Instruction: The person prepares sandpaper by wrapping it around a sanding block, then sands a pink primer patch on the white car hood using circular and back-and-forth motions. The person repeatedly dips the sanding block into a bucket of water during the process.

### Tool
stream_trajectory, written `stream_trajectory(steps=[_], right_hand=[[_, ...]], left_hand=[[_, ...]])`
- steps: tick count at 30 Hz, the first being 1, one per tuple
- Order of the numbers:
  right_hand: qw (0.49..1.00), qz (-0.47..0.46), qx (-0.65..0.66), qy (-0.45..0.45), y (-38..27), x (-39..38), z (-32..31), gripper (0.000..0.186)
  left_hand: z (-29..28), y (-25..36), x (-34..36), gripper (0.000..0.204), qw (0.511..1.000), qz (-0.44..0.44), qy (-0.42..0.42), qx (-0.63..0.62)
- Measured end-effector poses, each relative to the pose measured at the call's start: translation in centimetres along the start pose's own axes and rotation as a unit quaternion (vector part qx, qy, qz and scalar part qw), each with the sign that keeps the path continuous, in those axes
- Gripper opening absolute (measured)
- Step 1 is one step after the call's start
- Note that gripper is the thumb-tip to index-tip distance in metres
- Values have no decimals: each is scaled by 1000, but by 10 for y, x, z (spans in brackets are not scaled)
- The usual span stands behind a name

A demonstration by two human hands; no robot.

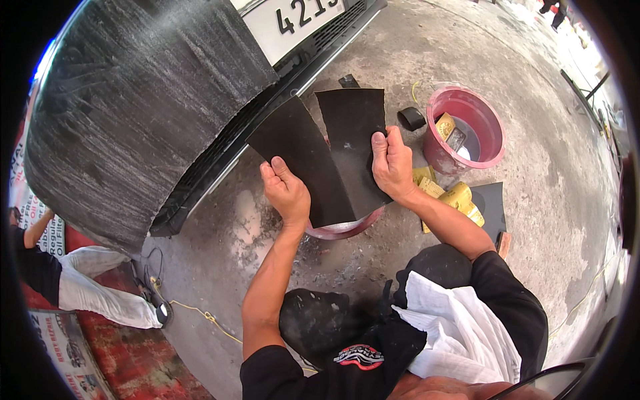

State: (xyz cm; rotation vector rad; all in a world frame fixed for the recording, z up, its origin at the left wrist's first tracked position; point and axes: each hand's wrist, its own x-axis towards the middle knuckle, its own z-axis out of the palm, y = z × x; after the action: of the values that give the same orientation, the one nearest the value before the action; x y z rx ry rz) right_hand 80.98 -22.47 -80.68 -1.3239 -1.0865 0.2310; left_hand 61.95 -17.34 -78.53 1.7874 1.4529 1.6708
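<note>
A dark sheet of sandpaper (303, 163) is stretched between my two hands, in front of the car. A split runs down from its top edge, spreading it into two strips that lie close together lower down. My left hand (287, 192) pinches the left strip at its outer edge, thumb on top. The right strip's outer edge is gripped by my right hand (395, 165), fingers curled. Below the sheet, the rim of a pinkish basin (347, 231) shows; the sheet hides the rest of it.
A dusty dark car bumper (147, 100) fills the upper left. To the right stand a pink bucket (497, 150), yellow sandpaper pieces (460, 199), a dark sheet (491, 207) and a black curved piece (411, 119). Another person (100, 280) sits far left near a cord (210, 317).
</note>
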Motion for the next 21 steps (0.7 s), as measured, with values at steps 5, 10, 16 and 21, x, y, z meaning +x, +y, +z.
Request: stream_trajectory(steps=[5,10,16,21], right_hand=[[999,16,-30,4,-2,2,0,23],[959,72,-62,268,68,63,-71,29],[986,83,127,-75,3,28,-26,25],[976,101,165,-97,19,-2,9,31]], left_hand=[[3,-6,3,38,1000,19,18,8],[-29,-59,43,38,988,-42,125,79],[3,-15,4,37,985,-76,-151,-34],[9,-3,-7,35,985,-61,-145,-77]])
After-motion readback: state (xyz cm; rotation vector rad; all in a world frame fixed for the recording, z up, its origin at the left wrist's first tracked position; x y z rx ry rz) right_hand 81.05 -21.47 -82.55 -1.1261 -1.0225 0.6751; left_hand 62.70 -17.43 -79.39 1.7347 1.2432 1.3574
